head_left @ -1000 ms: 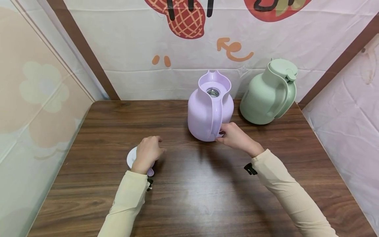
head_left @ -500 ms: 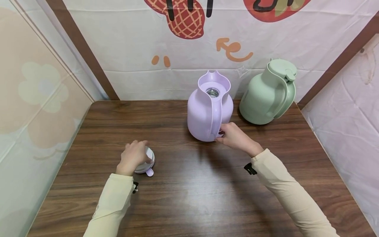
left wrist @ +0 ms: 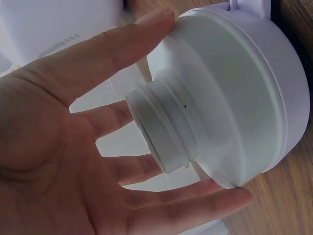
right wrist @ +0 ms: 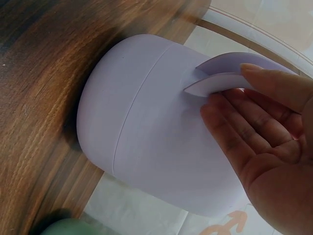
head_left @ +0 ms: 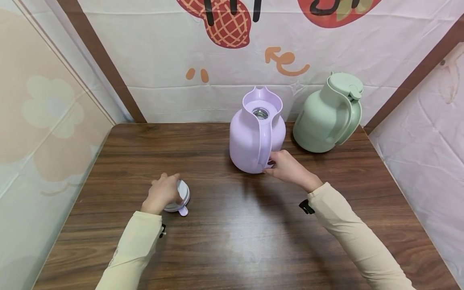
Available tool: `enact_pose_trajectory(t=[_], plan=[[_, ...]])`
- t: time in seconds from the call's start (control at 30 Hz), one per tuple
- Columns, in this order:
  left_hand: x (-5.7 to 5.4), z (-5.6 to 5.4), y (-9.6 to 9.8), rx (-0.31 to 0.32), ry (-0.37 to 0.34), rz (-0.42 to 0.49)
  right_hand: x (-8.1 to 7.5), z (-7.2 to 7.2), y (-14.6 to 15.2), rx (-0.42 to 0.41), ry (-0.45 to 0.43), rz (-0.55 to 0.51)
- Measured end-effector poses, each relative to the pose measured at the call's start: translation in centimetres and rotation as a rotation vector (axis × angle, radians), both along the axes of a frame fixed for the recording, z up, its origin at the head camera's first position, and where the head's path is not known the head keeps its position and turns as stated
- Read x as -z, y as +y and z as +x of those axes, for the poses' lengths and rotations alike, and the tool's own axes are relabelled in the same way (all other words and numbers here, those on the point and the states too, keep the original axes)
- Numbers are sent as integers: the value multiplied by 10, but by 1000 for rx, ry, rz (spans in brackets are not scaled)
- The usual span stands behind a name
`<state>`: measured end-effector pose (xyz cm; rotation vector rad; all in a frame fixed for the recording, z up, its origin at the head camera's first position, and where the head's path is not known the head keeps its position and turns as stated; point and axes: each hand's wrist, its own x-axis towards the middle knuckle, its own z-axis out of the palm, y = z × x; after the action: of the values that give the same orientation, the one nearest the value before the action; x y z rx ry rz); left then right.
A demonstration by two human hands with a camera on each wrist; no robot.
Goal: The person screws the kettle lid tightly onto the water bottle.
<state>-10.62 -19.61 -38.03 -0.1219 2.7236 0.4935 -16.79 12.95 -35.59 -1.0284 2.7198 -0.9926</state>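
Observation:
A lilac vacuum jug (head_left: 250, 141) stands at the back middle in the head view, its top uncovered and a shiny round opening showing. My right hand (head_left: 290, 171) holds the lower part of its handle (head_left: 265, 141), thumb on the outside and fingers behind. To the left, the white-and-lilac screw lid (head_left: 184, 192) lies upside down on the table, its tab (head_left: 183, 211) toward me. My left hand (head_left: 163, 192) spans the lid from above. The left wrist view shows thumb and fingertips at opposite sides of the rim, around the threaded plug (left wrist: 161, 122).
A green vacuum jug (head_left: 320, 121) with its lid on stands at the back right, close to the lilac one. The wooden table (head_left: 232, 241) meets a printed cloth wall (head_left: 163, 96) at the back, with cloth at both sides.
My left hand has moved left and settled around the lid, uncovering its right side. My right hand and both jugs have stayed put.

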Motion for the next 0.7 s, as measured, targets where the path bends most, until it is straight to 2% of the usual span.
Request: enact_pose_trajectory(t=[0.47,0.7], plan=[[2,-2,-1,8,14,10,1,0,1,-8,-9,-2],[-2,-7,0,5,23,13,0,0,0,-2,-27,-5]])
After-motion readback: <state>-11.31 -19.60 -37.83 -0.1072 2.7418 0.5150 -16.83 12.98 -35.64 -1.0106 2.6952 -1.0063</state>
